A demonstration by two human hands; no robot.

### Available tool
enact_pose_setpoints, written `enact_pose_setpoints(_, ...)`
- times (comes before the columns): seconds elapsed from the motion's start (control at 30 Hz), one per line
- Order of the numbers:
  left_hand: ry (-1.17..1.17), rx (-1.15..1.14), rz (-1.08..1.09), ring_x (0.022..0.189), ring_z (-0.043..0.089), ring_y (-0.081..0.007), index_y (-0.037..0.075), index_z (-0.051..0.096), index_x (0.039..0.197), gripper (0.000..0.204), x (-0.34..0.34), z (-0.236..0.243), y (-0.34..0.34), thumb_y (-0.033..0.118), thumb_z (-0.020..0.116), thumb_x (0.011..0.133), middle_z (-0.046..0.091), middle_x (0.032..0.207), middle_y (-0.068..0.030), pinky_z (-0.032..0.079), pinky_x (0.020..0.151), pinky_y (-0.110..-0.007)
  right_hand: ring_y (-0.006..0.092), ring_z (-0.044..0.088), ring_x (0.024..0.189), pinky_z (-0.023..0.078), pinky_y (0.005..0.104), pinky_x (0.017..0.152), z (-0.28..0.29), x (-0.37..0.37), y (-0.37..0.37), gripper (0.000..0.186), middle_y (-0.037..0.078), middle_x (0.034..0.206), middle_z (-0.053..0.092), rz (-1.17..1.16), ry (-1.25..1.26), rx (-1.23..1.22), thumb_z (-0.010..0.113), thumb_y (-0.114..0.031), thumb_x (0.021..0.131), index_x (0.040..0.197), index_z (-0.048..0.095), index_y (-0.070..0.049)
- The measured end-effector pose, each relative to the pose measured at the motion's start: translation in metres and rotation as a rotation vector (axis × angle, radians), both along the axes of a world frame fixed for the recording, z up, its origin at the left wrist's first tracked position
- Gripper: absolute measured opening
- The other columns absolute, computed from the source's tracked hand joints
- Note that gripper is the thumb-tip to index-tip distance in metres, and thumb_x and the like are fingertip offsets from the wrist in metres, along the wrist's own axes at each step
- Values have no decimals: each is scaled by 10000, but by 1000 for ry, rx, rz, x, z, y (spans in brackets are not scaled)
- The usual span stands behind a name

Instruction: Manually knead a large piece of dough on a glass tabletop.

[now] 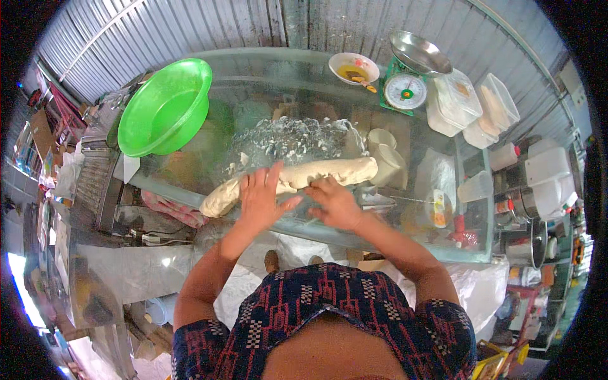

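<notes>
A long, thick log of pale dough (335, 170) lies across the glass tabletop, slanting from lower left to upper right. My left hand (259, 197) rests on its left part, fingers stretched over the top and thumb pointing right. Close by on the right, my right hand (335, 204) touches the near side of the log with bent, parted fingers. Neither hand is wrapped round the dough. Just beyond it, loose flour and dough scraps (294, 140) are scattered on the glass.
A large green basin (166, 107) stands at the left. At the back are a bowl of yellow liquid (345, 62) with a brush-like tool, a dial scale (405, 92) with a metal pan, and clear plastic boxes (453, 104). A glass table edge (437, 252) runs along the near side.
</notes>
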State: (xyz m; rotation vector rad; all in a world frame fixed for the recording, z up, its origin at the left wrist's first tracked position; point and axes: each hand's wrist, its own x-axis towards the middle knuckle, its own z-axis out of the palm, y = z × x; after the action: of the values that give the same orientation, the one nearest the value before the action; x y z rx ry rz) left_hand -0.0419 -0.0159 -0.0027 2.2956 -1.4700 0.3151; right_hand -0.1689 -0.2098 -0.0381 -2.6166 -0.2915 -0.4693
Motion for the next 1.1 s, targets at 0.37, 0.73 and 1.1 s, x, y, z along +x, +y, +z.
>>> enact_pose_setpoints(0.37, -113, 61, 200, 831, 577, -279, 169, 636, 1177, 632, 5, -22, -39, 603, 675, 719, 603, 887, -77, 358, 749, -466, 350, 528, 1051, 390, 490, 894, 17, 23, -51, 777, 171, 1201, 557, -166, 111, -433, 653, -577, 762, 1409, 444, -202)
enact_pose_setpoints(0.73, 293, 259, 273, 820, 678, -315, 110, 676, 1086, 586, 69, -8, -72, 624, 522, 850, 694, 850, -182, 493, 720, -454, 359, 659, 833, 508, 472, 759, 33, 96, -74, 460, 196, 845, 670, -279, 381, -83, 538, -511, 885, 861, 644, -64)
enact_pose_setpoints(1.1, 407, 197, 448, 951, 634, -396, 211, 545, 1291, 457, 68, -13, -91, 478, 415, 943, 685, 994, -177, 482, 841, -502, 356, 585, 1095, 448, 496, 906, 11, 113, -73, 485, 131, 1123, 654, -660, 91, -163, 522, -526, 871, 1094, 647, -114)
